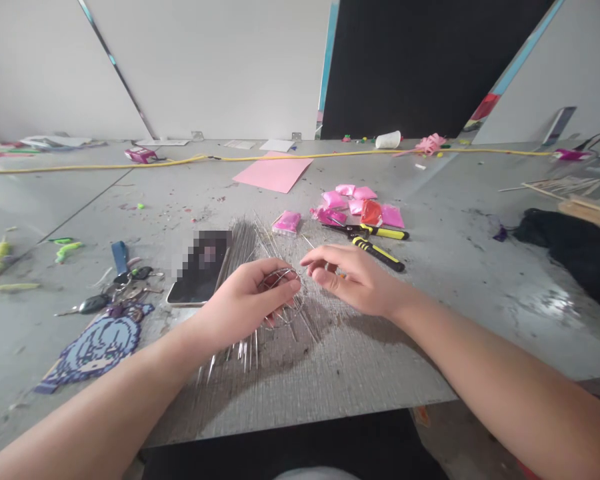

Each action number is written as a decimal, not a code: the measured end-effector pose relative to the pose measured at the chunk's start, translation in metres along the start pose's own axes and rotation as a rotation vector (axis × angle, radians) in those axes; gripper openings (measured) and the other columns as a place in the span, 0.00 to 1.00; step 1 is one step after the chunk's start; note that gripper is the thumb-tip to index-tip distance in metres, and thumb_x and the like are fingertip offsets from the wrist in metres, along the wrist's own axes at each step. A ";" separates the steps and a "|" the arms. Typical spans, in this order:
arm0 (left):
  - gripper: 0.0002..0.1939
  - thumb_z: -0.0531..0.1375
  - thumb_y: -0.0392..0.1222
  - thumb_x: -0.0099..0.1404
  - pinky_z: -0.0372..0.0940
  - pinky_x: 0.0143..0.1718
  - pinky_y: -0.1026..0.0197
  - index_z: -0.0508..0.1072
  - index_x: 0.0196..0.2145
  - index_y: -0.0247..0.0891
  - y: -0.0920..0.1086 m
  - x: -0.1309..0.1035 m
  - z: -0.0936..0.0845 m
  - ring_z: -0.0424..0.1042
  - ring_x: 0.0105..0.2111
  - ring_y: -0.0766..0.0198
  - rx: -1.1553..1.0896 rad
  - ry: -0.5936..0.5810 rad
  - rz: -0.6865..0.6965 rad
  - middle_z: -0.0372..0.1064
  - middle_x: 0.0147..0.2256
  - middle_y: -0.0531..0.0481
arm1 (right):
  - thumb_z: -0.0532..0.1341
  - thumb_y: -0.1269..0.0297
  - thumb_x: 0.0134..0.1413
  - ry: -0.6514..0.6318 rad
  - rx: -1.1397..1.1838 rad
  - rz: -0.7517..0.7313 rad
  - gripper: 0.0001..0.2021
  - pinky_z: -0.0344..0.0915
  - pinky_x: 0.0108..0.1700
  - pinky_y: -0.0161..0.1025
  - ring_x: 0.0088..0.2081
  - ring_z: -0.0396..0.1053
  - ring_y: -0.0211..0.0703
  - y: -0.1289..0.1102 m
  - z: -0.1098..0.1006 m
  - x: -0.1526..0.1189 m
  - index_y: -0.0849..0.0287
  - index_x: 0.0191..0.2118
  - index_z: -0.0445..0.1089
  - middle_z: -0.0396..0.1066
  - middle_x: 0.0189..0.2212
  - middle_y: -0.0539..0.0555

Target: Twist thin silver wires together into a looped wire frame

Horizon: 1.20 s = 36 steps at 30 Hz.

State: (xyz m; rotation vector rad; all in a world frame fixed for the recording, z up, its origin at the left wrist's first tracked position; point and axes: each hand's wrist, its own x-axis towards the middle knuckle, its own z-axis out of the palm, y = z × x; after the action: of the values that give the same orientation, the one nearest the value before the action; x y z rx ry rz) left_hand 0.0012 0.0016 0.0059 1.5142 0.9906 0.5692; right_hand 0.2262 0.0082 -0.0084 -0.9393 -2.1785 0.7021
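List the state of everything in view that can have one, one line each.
Left hand: pinching wire frame
Right hand: curled beside the frame; grip unclear
Wire frame: off the table, in left hand
Loose wires: bunched on table
Pliers: set down, handles spread
Phone: flat, screen up; on/off unclear
Cup: on its side
Packets: filled
Keys: set down

A small, rounded frame of thin silvery wire (280, 275), with strands crossing its middle, is pinched between my left hand's (253, 293) thumb and fingers, above loose straight wires (243, 243) lying roughly lengthwise.
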 end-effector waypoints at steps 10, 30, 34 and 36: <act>0.11 0.61 0.48 0.67 0.64 0.20 0.73 0.70 0.35 0.37 0.004 -0.003 0.000 0.62 0.24 0.73 -0.071 -0.057 -0.044 0.62 0.26 0.57 | 0.56 0.64 0.67 -0.005 0.012 -0.172 0.18 0.53 0.31 0.35 0.26 0.54 0.33 -0.001 0.006 0.001 0.59 0.24 0.56 0.54 0.23 0.45; 0.10 0.61 0.48 0.67 0.66 0.22 0.70 0.70 0.35 0.37 0.003 -0.003 0.002 0.63 0.23 0.72 -0.106 -0.072 -0.035 0.65 0.27 0.56 | 0.56 0.58 0.64 0.010 0.323 0.197 0.12 0.53 0.28 0.36 0.25 0.57 0.36 0.001 0.013 -0.001 0.58 0.31 0.65 0.60 0.23 0.47; 0.10 0.61 0.47 0.67 0.65 0.22 0.71 0.72 0.36 0.37 0.001 -0.004 0.003 0.63 0.23 0.73 -0.198 -0.089 -0.025 0.64 0.27 0.56 | 0.54 0.57 0.65 -0.094 0.759 0.261 0.14 0.59 0.31 0.36 0.28 0.61 0.37 0.004 0.024 -0.002 0.59 0.30 0.65 0.63 0.26 0.49; 0.10 0.62 0.47 0.67 0.65 0.21 0.71 0.73 0.36 0.37 0.000 -0.004 0.005 0.63 0.23 0.74 -0.237 -0.092 -0.015 0.63 0.26 0.56 | 0.54 0.57 0.66 -0.084 0.812 0.261 0.14 0.59 0.31 0.36 0.28 0.61 0.37 0.003 0.029 -0.003 0.58 0.30 0.65 0.63 0.25 0.49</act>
State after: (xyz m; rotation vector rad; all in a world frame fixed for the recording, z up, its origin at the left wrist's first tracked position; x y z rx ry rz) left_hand 0.0031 -0.0042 0.0052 1.3097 0.8327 0.5791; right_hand 0.2077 0.0020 -0.0297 -0.7474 -1.5873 1.6088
